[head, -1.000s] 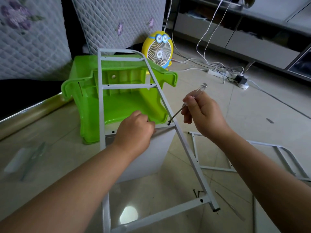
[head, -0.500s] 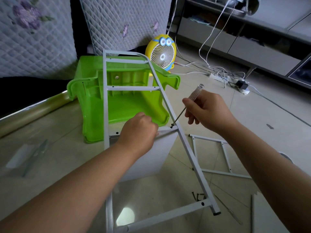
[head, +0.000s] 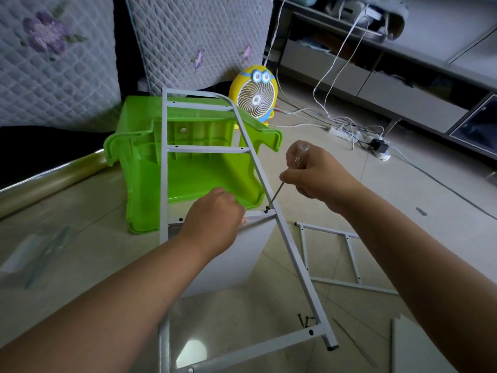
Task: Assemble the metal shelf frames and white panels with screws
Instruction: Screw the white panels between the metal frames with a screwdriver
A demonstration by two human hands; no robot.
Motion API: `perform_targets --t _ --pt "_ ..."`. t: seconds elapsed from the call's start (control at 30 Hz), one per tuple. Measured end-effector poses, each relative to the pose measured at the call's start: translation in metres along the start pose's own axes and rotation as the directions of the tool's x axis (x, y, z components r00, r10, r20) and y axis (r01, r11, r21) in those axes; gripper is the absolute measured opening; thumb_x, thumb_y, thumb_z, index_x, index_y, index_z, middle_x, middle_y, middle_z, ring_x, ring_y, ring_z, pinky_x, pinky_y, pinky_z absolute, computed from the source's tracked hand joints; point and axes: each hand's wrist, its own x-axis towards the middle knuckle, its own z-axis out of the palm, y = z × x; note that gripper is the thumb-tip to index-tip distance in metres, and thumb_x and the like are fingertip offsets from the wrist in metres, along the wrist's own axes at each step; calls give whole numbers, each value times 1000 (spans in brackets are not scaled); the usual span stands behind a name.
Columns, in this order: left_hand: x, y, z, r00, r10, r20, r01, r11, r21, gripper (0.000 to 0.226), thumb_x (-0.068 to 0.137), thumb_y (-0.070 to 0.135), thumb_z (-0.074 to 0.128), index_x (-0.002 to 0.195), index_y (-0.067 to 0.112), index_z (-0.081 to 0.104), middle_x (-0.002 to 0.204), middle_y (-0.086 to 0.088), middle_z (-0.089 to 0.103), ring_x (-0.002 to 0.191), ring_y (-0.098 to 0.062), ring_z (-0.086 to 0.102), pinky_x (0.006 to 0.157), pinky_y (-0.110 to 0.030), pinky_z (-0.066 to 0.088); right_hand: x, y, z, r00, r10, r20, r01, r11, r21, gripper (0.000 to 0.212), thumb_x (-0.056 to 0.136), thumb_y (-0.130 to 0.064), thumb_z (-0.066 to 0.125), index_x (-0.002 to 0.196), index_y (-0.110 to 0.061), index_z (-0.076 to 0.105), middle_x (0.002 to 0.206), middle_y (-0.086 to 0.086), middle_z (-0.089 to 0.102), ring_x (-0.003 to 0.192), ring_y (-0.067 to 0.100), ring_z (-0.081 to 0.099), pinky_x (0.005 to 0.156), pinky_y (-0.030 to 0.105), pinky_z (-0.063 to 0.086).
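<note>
early stage: one screw point(head: 266, 211) under way.
screwdriver point(head: 277, 194) gripped in right hand point(head: 320, 176), tip on screw at metal frame point(head: 293, 265); crossbar point(head: 174, 222) clasped by left hand point(head: 215, 215) above white panel point(head: 236, 262); second frame point(head: 349, 254), loose screws point(head: 304, 320) on floor, unfitted.

Green plastic stool point(head: 142, 170) on its side, mid-floor. Yellow cartoon fan point(head: 256, 99) at its 1 o'clock (upright). Power strip point(head: 343, 133), white cables, at fan's 4 o'clock.

Visible body: two forearms, uncovered up to the frame edge; left hand point(head: 212, 219) and right hand point(head: 320, 173) bare too.
</note>
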Motion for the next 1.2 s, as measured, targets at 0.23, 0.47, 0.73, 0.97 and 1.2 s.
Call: perform_targets --t 0.23,0.47,0.73,0.97,1.2 --pt "3 -6 3 1000 27 -3 -27 999 23 33 39 21 94 43 13 63 42 -2 49 43 -21 52 35 -22 36 -5 -8 -6 999 24 29 -26 996 85 17 85 -1 47 69 -7 48 46 7 53 33 13 43 39 19 27" --pt "6 -2 -5 983 -56 174 35 992 121 33 98 38 37 107 19 61 106 -2 56 108 -20 45 73 -25 33 -1 -14 -14 994 -109 19 110 945 -309 7 87 -8 46 83 -5 52 57 -2 55 38 4 45 39 14 33" --pt "16 -3 -11 959 -58 277 8 984 178 28 96 37 41 97 17 61 103 -3 57 103 -21 51 68 -26 31 -4 -23 -28 949 -243 202 316 709 -630 19 91 -16 53 103 -2 57 82 3 56 83 21 52 62 21 26" --pt "22 -5 -17 945 -46 325 -4 989 151 25 93 36 47 93 15 60 100 -3 61 97 -23 55 74 -27 41 8 -38 -25 921 -225 318 388 600 -700 26 93 -25 51 106 -3 56 104 11 62 95 23 53 64 22 26" --pt "24 -4 -16 928 -58 367 -11 983 183 28 93 38 46 95 14 61 98 -4 63 94 -24 56 73 -29 41 5 -39 -26 932 -210 296 363 538 -761 30 95 -31 47 104 -3 54 99 11 59 79 13 39 58 21 20"
